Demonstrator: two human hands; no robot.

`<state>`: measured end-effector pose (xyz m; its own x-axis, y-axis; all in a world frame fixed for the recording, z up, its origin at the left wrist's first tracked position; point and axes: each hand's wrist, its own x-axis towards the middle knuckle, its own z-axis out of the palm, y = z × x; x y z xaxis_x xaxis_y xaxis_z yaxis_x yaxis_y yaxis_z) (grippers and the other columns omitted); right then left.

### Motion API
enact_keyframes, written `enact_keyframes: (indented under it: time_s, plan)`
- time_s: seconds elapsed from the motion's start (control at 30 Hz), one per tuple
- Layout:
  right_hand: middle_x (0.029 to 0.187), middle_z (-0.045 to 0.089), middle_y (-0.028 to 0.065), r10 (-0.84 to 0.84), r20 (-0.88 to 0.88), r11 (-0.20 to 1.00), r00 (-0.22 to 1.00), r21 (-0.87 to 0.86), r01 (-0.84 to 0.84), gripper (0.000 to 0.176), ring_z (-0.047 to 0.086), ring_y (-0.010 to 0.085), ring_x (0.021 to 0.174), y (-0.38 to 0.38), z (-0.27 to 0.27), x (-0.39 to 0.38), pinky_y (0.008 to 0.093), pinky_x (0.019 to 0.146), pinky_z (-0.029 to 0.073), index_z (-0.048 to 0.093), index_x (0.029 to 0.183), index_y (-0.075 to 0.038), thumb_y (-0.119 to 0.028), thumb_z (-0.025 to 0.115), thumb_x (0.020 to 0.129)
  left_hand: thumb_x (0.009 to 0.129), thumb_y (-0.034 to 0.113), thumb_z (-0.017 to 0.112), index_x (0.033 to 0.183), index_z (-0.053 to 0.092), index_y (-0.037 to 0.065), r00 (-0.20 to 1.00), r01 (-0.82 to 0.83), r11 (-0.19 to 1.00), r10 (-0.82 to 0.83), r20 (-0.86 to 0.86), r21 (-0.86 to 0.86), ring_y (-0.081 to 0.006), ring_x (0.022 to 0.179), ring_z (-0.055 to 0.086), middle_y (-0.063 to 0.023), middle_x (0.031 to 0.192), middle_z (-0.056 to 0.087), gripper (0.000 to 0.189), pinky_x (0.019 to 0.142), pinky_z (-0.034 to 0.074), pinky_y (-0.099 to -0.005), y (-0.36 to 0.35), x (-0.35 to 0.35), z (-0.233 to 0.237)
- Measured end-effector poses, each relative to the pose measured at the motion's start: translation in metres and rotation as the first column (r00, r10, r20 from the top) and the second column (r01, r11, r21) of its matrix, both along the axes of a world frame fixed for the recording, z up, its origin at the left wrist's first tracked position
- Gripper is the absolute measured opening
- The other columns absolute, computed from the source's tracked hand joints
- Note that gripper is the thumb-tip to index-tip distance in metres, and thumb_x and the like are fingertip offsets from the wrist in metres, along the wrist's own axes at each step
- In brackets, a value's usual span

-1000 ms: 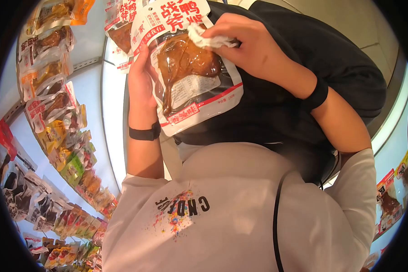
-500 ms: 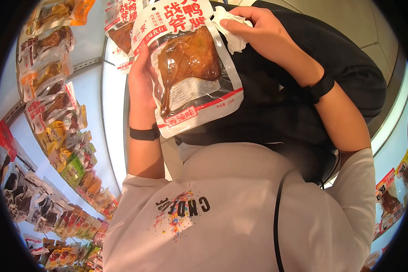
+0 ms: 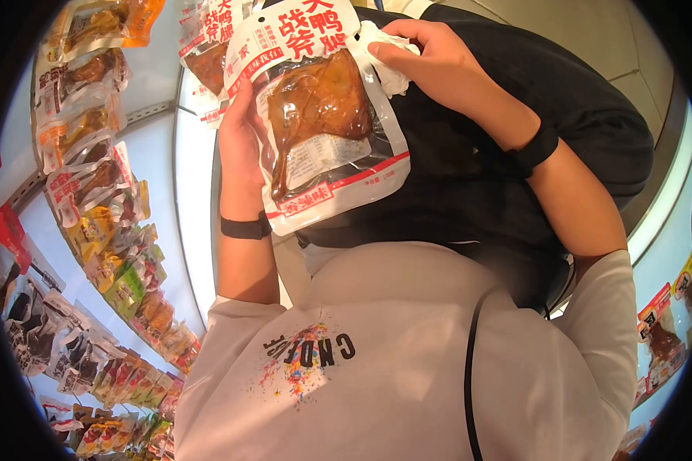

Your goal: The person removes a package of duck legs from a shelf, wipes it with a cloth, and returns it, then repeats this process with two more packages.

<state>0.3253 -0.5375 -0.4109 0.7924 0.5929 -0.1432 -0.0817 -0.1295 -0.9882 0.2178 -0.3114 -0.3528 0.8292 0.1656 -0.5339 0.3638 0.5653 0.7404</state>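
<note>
My left hand (image 3: 241, 146) grips the left edge of a vacuum-packed duck leg (image 3: 319, 100), its fingers mostly hidden behind the pack. The pouch has a clear window showing the brown leg, with red and black Chinese print above and a red stripe along the bottom. It is held tilted in front of my lap. My right hand (image 3: 446, 65) pinches a crumpled white tissue (image 3: 390, 60) at the pack's upper right edge, thumb on top. Behind the pack's upper left side, similar packs (image 3: 204, 58) are visible.
On the left, packaged snacks (image 3: 84, 134) hang in rows along a lit white display. More packs (image 3: 61, 330) fill the lower left. Another lit rack with red-and-white packs (image 3: 660, 338) stands at the right. A black cable (image 3: 473, 369) runs down the white shirt.
My right hand and the tissue have shifted slightly down and left along the pack's upper right edge. The pack has barely moved in my left hand.
</note>
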Motion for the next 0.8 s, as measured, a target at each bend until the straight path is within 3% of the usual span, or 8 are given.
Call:
enact_keyframes:
  time_s: [0.17,0.23,0.33,0.43,0.63,0.67,0.7,0.8]
  plan:
    - [0.081,0.065,0.0022,-0.065,-0.133,0.987,0.989,0.138,0.084,0.026,0.058,0.0068,0.073,0.000,0.013,-0.008,0.0250,0.067,0.048,0.067,0.099,-0.001,-0.026,0.066,0.091,0.102,0.035,0.044,0.130,0.045,0.000,1.000,0.013,1.000,-0.013,0.008,-0.008,-0.0315,0.120,0.056,-0.0179,0.129,0.056,0.045,0.101,0.048,-0.0491,0.003,-0.002,-0.002]
    - [0.082,0.066,0.0041,0.113,0.047,0.985,0.992,0.122,-0.118,0.023,0.061,0.0090,0.075,-0.001,0.004,-0.013,0.0260,0.067,0.048,0.066,0.095,-0.002,-0.024,0.069,0.088,0.102,0.034,0.045,0.130,0.046,0.000,1.000,-0.002,0.996,0.002,0.001,0.088,-0.0313,0.120,0.056,-0.0178,0.129,0.056,0.044,0.101,0.048,-0.0491,-0.002,0.000,0.002]
    - [0.078,0.065,0.0103,0.172,0.515,0.979,0.840,0.008,-0.206,0.023,0.063,0.0262,0.071,-0.003,0.003,-0.019,0.0322,0.068,0.050,0.065,0.093,-0.005,-0.023,0.072,0.081,0.102,0.033,0.045,0.129,0.046,0.000,1.000,-0.017,0.987,0.014,0.024,0.163,-0.0311,0.120,0.057,-0.0181,0.129,0.056,0.043,0.100,0.049,-0.0492,-0.005,0.001,0.002]
    - [0.080,0.065,0.0080,0.274,0.447,0.954,0.851,-0.017,-0.298,0.020,0.061,0.0222,0.073,-0.003,0.008,-0.018,0.0328,0.068,0.049,0.065,0.094,-0.004,-0.019,0.072,0.082,0.102,0.032,0.044,0.130,0.046,0.000,0.998,-0.051,0.991,0.048,0.031,0.124,-0.0307,0.120,0.056,-0.0177,0.129,0.056,0.042,0.100,0.049,-0.0480,-0.004,0.001,0.000]
    - [0.083,0.065,0.0105,-0.124,0.483,0.992,0.867,0.049,0.115,0.021,0.061,0.0237,0.068,0.021,0.004,-0.007,0.0294,0.063,0.049,0.064,0.098,-0.003,-0.019,0.071,0.086,0.102,0.029,0.044,0.135,0.043,-0.001,1.000,-0.025,0.995,0.025,0.005,0.092,-0.0289,0.120,0.056,-0.0151,0.129,0.056,0.044,0.100,0.049,-0.0440,0.003,-0.001,-0.005]
    - [0.089,0.069,0.0118,-0.109,0.574,0.994,0.812,0.080,0.076,0.023,0.065,0.0320,0.077,0.021,-0.003,-0.011,0.0351,0.068,0.052,0.067,0.097,-0.007,-0.026,0.071,0.084,0.102,0.029,0.044,0.135,0.043,-0.001,1.000,-0.027,0.994,0.026,0.003,0.109,-0.0285,0.120,0.056,-0.0147,0.129,0.056,0.044,0.100,0.049,-0.0434,0.003,-0.001,-0.004]
    - [0.090,0.068,0.0063,0.018,0.590,1.000,0.807,-0.027,-0.002,0.021,0.064,0.0278,0.081,0.015,0.009,-0.024,0.0344,0.070,0.052,0.068,0.100,-0.011,-0.024,0.070,0.083,0.102,0.029,0.045,0.134,0.044,-0.001,0.999,-0.036,0.986,0.036,0.004,0.163,-0.0284,0.119,0.056,-0.0145,0.128,0.056,0.044,0.099,0.049,-0.0434,0.002,0.000,-0.003]
    - [0.085,0.060,-0.0024,0.185,0.887,0.956,0.423,-0.062,-0.288,0.025,0.061,0.0186,0.087,0.017,0.004,-0.051,0.0343,0.071,0.050,0.067,0.103,-0.020,-0.020,0.069,0.078,0.101,0.031,0.048,0.132,0.047,-0.001,0.996,-0.091,0.966,0.093,0.003,0.241,-0.0276,0.118,0.056,-0.0136,0.128,0.056,0.044,0.101,0.048,-0.0433,-0.009,0.003,0.003]
